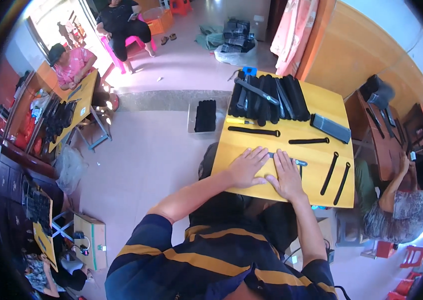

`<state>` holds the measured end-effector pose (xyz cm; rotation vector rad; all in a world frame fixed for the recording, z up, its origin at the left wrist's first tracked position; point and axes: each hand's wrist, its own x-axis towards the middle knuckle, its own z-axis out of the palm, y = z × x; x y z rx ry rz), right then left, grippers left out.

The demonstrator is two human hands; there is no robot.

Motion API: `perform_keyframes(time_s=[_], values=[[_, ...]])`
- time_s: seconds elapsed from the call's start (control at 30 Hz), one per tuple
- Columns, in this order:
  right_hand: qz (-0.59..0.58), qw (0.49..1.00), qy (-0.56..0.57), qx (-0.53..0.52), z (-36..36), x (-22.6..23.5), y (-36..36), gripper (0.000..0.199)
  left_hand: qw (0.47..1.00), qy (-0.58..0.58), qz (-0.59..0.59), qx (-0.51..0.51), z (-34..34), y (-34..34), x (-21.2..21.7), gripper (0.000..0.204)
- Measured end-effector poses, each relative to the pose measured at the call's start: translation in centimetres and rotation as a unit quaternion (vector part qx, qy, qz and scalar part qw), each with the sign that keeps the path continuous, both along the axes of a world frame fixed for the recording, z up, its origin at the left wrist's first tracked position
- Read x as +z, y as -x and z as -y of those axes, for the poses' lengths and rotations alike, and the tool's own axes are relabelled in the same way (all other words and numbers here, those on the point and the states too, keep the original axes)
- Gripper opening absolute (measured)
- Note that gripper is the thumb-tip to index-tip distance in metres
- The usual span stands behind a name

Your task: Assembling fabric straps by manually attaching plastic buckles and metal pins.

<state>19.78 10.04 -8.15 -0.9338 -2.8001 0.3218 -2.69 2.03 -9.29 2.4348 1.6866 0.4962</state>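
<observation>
Two hands rest flat and unclenched on our yellow table [231,175]: left hand [245,167] and right hand [286,176] press a black strap [297,162] at centre. Finished rolls [269,97] crowd twelve o'clock; we judge the loose straps [335,174] at three o'clock still pending.

A yellow screwdriver [240,120] lies beside stacked black straps [267,99] on the wooden table [281,192]; a grey tray [191,119] sits alongside.

Black straps [266,97], yellow table [251,185]
</observation>
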Motion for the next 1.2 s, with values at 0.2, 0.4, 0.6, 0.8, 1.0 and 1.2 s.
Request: perform_keyframes(time_s=[0.2,0.4,0.6,0.8,1.0,1.2], values=[[0.012,0.999,-0.027,-0.025,-2.2,0.9,-1.9,0.087,1.000,0.014,-0.008,0.013,-0.6,1.2,0.8,0.088],[0.038,0.996,0.008,-0.080,-2.7,0.8,-3.7,0.093,0.998,0.056,-0.027,0.003,-0.6,0.9,1.5,0.091],[0.074,0.982,-0.002,-0.171,-2.5,0.7,-5.2,0.096,0.998,0.061,-0.029,0.010,-0.3,0.5,2.0,0.094],[0.087,0.976,-0.006,-0.200,-2.2,0.4,-4.9,0.100,0.996,0.067,-0.019,0.047,0.3,1.5,1.3,0.093],[0.052,0.978,-0.023,-0.200,-2.3,-0.1,-5.1,0.099,0.996,0.068,-0.033,0.046,1.0,2.9,1.7,0.090],[-0.017,0.971,-0.087,-0.220,-1.3,0.9,-4.6,0.092,0.997,0.020,0.005,0.069,0.6,2.3,2.7,0.080]])
